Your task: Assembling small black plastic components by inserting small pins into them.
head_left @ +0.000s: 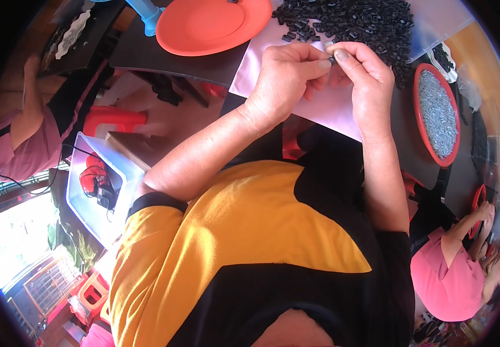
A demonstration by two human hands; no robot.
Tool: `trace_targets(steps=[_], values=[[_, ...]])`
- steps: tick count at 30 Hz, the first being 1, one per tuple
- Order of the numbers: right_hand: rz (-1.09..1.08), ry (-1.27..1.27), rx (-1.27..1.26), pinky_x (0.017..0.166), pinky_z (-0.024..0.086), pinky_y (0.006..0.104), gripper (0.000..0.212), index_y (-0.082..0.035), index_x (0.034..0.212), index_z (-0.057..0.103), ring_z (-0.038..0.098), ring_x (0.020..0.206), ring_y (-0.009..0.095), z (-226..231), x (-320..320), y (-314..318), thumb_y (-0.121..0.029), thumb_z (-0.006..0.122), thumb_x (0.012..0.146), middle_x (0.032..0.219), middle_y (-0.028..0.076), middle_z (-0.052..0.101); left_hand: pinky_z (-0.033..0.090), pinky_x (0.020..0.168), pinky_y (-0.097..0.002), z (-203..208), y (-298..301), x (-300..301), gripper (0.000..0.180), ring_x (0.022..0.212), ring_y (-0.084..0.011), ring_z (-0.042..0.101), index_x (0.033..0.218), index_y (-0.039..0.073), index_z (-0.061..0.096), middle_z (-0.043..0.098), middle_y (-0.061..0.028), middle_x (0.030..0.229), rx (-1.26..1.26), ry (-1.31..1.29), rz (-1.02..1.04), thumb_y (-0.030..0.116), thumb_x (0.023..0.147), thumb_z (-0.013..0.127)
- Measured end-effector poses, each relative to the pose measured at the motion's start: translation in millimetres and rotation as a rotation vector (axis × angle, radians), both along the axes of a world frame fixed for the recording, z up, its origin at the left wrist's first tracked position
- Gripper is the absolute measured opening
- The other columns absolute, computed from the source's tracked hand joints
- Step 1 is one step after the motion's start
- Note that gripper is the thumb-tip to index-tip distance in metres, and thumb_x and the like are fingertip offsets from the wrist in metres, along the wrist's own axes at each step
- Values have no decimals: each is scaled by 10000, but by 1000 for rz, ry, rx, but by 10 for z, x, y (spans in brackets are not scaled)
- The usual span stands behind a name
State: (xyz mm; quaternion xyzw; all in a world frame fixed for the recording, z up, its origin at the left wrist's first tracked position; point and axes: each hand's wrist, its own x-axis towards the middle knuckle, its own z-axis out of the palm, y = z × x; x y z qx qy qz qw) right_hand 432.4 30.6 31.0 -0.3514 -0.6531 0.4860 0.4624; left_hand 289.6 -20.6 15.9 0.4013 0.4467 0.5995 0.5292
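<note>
My left hand and my right hand meet over the near edge of a pale sheet. Both are closed in a pinch, thumbs against forefingers, with the fingertips almost touching. Between them sits a small dark piece, mostly covered by the fingers, so its exact kind cannot be made out. Just beyond the fingertips lies a big heap of small black plastic parts, spread over the sheet. To the right, a red round tray is full of small silvery metal pieces.
An empty-looking orange-red plate rests on the dark table at the far left, near a light-blue stand. A clear plastic bin with cables stands left of me. Co-workers sit at left and right.
</note>
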Motion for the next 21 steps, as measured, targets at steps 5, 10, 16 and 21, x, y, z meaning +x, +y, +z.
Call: trace_targets(steps=[5,10,16,21], values=[[11,45,-6,617,445,212,117,-13,999,714,561,696,63,-70,12,36,-83,632,956,843,5,672,451,476,-226,-3,29,15,94,572,-97,571,852,-43,662,632,-53,684,-15,-155,41,40,895,667],[-3,64,26,626,439,206,112,-17,999,717,558,715,52,-106,8,40,-84,642,951,853,-6,676,457,512,-235,5,37,11,97,601,-112,587,889,-38,668,643,-63,714,-41,-144,25,53,918,651],[-31,-47,133,663,456,210,95,-18,990,714,571,745,53,-150,28,64,-74,656,939,863,-6,684,478,558,-244,-25,20,-6,107,641,-127,611,943,-36,677,658,-77,752,-29,-56,-21,61,942,632],[-27,-122,324,692,477,224,89,0,985,701,591,750,80,-154,53,85,-50,652,930,870,15,675,484,562,-245,-19,2,-16,114,633,-127,609,945,-42,675,660,-83,755,-25,-46,-30,62,944,629]])
